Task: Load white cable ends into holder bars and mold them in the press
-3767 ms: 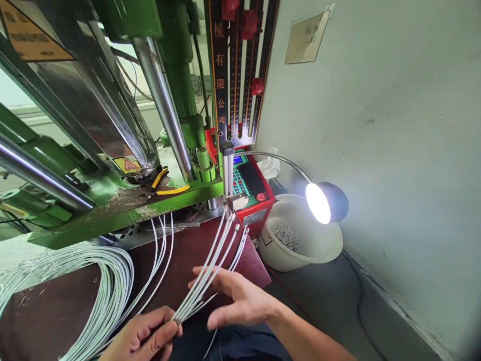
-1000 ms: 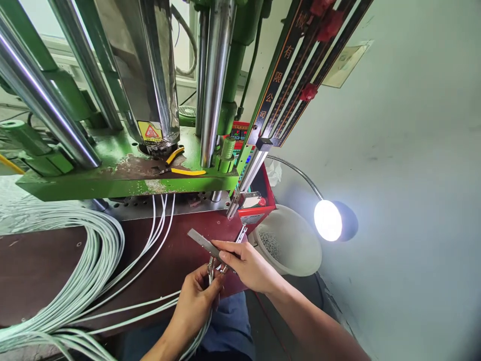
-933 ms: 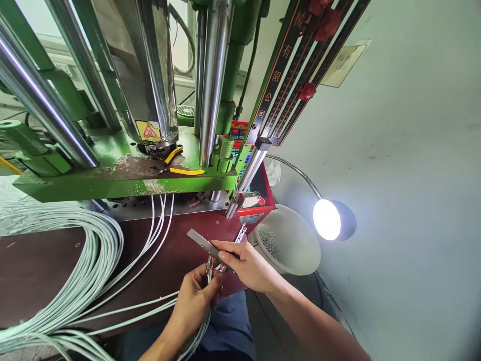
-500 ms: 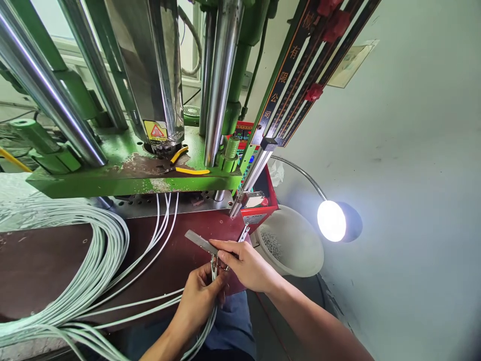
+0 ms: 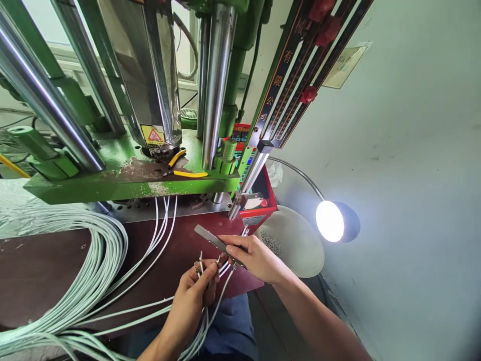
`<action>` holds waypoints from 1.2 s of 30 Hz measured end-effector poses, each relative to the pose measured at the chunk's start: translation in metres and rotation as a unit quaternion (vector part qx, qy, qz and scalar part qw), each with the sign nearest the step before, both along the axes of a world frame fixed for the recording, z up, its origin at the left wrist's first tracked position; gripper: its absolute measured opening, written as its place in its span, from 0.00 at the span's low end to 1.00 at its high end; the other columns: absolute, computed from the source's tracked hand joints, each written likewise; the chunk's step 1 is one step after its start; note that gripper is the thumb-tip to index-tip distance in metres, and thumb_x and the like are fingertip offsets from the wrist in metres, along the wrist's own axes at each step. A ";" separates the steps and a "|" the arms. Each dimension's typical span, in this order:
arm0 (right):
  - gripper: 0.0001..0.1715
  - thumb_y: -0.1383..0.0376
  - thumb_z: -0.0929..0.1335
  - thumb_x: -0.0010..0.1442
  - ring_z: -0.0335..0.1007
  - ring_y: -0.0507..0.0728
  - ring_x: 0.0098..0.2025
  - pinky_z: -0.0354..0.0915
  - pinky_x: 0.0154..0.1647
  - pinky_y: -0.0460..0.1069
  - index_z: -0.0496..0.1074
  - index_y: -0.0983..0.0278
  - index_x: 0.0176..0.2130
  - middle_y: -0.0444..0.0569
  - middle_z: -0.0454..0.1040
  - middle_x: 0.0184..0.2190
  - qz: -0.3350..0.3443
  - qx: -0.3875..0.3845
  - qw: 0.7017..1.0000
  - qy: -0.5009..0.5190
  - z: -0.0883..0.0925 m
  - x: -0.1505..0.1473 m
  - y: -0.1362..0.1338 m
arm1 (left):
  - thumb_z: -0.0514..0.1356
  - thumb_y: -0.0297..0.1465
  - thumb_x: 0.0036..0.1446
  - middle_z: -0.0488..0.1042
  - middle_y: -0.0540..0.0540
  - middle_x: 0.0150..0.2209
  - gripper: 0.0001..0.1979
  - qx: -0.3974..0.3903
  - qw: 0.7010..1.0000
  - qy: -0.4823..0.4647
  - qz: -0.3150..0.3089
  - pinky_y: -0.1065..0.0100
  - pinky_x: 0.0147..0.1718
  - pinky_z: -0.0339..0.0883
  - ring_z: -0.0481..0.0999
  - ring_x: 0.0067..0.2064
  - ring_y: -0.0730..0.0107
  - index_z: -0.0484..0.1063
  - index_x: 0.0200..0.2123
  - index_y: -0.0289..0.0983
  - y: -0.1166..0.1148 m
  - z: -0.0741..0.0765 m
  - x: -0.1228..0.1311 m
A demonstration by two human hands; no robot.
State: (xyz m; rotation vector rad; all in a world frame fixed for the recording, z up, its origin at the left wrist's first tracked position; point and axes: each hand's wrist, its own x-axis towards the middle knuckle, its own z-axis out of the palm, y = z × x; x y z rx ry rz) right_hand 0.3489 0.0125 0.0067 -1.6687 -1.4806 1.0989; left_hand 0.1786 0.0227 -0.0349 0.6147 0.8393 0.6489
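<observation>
Left hand [image 5: 197, 288]: grips a bunch of thin white cables [image 5: 201, 261], with little metal tips poking up past the thumb.
Right hand [image 5: 255, 256]: pinches a flat metal bar [image 5: 210, 239], tilted, over the brown table [image 5: 158, 281].
Gap at the bar: has just opened, with the left hand now a bit lower and apart from the bar.
Single cable [image 5: 225, 287]: runs up to the bar's low end, away from the bunch; seems parted from the others, but too small to tell if fixed there.
Cable coil [image 5: 103, 245]: lies in big loops at the table's left.
White bucket [image 5: 300, 248]: stands past the right hand; holds a heap of small pale scraps [image 5: 272, 243] low down.
Yellow-handled pliers [image 5: 190, 174]: lie spread on the green press [image 5: 112, 189], untouched.
</observation>
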 end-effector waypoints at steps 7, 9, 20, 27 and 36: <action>0.23 0.64 0.64 0.62 0.75 0.55 0.38 0.71 0.41 0.50 0.74 0.63 0.55 0.47 0.80 0.39 0.016 -0.021 0.999 0.036 -0.001 -0.009 0.001 | 0.70 0.50 0.41 0.54 0.61 0.14 0.25 0.029 0.998 0.056 -0.019 0.75 0.16 0.40 0.47 0.16 0.84 0.68 0.27 0.37 -0.002 -0.008 0.002; 0.22 0.64 0.64 0.62 0.76 0.56 0.40 0.71 0.42 0.51 0.74 0.63 0.55 0.48 0.80 0.41 0.017 -0.023 0.999 0.045 -0.001 -0.011 0.001 | 0.70 0.51 0.40 0.54 0.61 0.13 0.25 0.032 0.997 0.061 -0.022 0.75 0.16 0.40 0.47 0.16 0.84 0.67 0.26 0.37 -0.002 -0.006 0.003; 0.25 0.64 0.63 0.64 0.77 0.58 0.45 0.71 0.51 0.54 0.70 0.67 0.58 0.52 0.77 0.51 0.016 -0.036 0.997 0.059 -0.006 -0.016 0.000 | 0.68 0.42 0.45 0.55 0.60 0.13 0.18 0.043 0.995 0.082 -0.020 0.76 0.15 0.42 0.47 0.15 0.84 0.65 0.25 0.38 0.001 -0.004 0.003; 0.24 0.65 0.64 0.63 0.71 0.59 0.56 0.64 0.60 0.55 0.71 0.67 0.58 0.50 0.74 0.55 0.028 -0.007 0.999 0.014 -0.010 -0.016 0.000 | 0.68 0.45 0.46 0.59 0.57 0.13 0.19 0.067 0.992 0.101 -0.013 0.74 0.17 0.48 0.52 0.16 0.81 0.69 0.24 0.36 -0.001 -0.004 0.004; 0.23 0.63 0.64 0.64 0.77 0.60 0.46 0.71 0.50 0.55 0.73 0.65 0.56 0.50 0.80 0.45 0.021 -0.034 0.999 0.030 -0.011 0.006 0.002 | 0.64 0.42 0.52 0.75 0.51 0.24 0.16 0.133 0.984 0.116 0.023 0.70 0.32 0.62 0.68 0.24 0.74 0.76 0.35 0.35 0.013 -0.001 -0.009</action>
